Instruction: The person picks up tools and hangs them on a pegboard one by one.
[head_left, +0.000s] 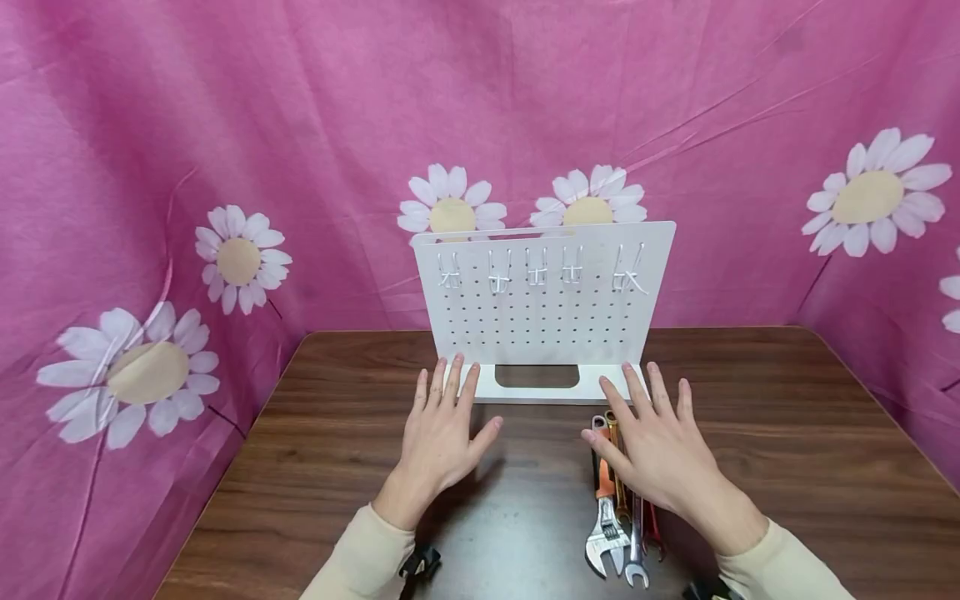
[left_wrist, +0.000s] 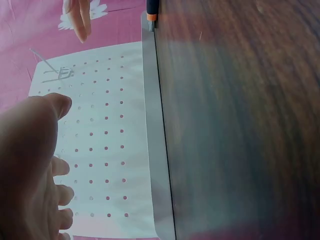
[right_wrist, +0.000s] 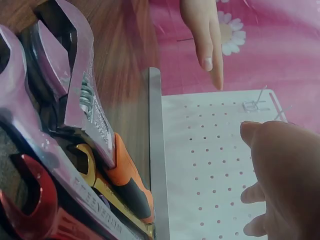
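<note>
Lower centre, your left hand (head_left: pixel 441 440) and right hand (head_left: pixel 663 450) spread empty; the base (head_left: pixel 536 396) likely keeps the pegboard (head_left: pixel 537 313) upright.

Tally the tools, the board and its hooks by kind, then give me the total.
Adjustable wrench: 1
Fixed wrenches: 3 (silver wrench, gold wrench, red wrench)
Hooks: 5
White pegboard: 1
Total: 10
</note>
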